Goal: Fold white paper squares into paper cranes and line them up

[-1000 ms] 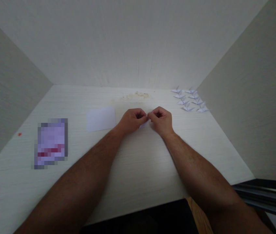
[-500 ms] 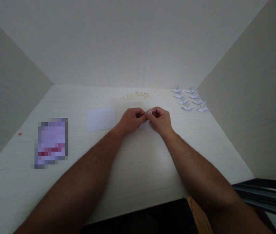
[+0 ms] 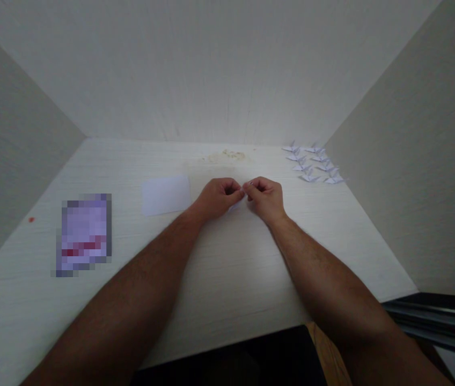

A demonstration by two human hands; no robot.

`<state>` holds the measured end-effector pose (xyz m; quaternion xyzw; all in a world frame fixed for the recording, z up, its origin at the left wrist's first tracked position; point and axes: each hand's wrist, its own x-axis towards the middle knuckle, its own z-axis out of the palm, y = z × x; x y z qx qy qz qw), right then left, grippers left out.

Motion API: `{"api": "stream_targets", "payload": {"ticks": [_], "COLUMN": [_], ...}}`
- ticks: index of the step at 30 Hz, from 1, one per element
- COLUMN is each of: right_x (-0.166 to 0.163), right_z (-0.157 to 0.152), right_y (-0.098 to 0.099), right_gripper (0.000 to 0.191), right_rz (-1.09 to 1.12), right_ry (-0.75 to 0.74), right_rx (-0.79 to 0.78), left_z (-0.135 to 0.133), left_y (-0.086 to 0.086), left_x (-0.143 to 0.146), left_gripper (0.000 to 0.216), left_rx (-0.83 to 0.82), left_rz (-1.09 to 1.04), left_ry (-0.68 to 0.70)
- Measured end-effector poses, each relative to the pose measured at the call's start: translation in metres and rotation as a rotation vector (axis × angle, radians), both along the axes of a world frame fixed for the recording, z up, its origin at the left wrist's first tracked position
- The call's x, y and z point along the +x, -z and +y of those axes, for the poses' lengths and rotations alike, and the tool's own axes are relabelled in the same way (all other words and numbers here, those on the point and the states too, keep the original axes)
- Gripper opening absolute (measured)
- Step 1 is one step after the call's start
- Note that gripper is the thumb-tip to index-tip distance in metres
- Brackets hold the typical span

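Near the middle of the table, my left hand [image 3: 220,198] pinches a small piece of folded white paper [image 3: 235,205] between thumb and fingers. My right hand [image 3: 265,197] is closed in a pinch on the same paper from the other side, its fingertips almost meeting those of the left. Most of the paper is hidden behind the fingers, so its exact shape does not show. Left of my left hand, a stack or sheet of white paper [image 3: 166,196] lies flat. Several folded white paper cranes [image 3: 310,176] stand in two rows at the back right.
A blurred-out purple packet [image 3: 85,230] lies on the left of the pale table [image 3: 235,289], with a small red spot [image 3: 31,220] beyond it. Brownish marks [image 3: 233,155] show near the back wall [image 3: 211,69]. Side walls close in the left and right.
The fingertips of my right hand have shifted slightly on the folded paper, and less of it shows between the hands. The other things stay where they were.
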<state>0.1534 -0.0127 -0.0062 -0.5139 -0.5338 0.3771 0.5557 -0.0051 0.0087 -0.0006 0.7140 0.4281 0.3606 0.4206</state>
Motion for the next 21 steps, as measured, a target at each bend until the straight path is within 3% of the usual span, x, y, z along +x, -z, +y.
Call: {"api": "stream_targets", "payload": {"ticks": [11, 15, 21], "right_x": [0.0023, 0.0026, 0.0005], "right_z": [0.0033, 0.0046, 0.0004], "right_y": [0.0036, 0.0049, 0.0003], "right_gripper": [0.026, 0.028, 0.029], "right_rz": [-0.009, -0.105, -0.251], "right_ry": [-0.001, -0.028, 0.044], "right_rx": [-0.003, -0.003, 0.093], "left_z": [-0.0019, -0.0012, -0.0011], "left_y": [-0.001, 0.0009, 0.0023], "left_x": [0.0019, 0.0016, 0.0018], "left_gripper": [0.025, 0.03, 0.031], "left_rx": [0.037, 0.056, 0.053], "left_rz": [0.023, 0.037, 0.052], "left_ry": [-0.045, -0.062, -0.084]}}
